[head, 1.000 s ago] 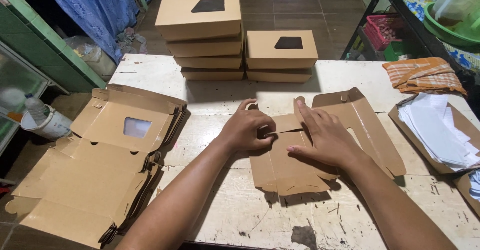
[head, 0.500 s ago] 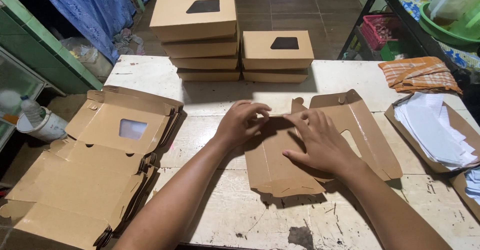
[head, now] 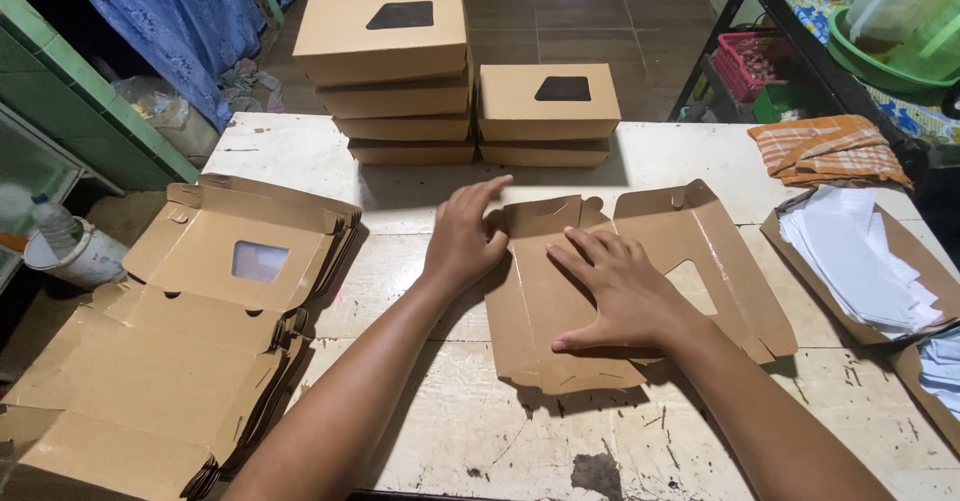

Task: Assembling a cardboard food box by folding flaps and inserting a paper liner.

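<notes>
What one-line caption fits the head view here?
Both hands, left hand and right hand, press a flat windowed cardboard box blank on a worn white table, folded boxes stacked behind.

Pressing flat on an unfolded brown cardboard box blank (head: 640,291) atop the worn white table (head: 420,431): left hand (head: 465,236) at its left edge, right hand (head: 625,291) spread across its middle, stacked flat blanks (head: 170,351) lying left, folded windowed boxes (head: 450,76) behind
</notes>
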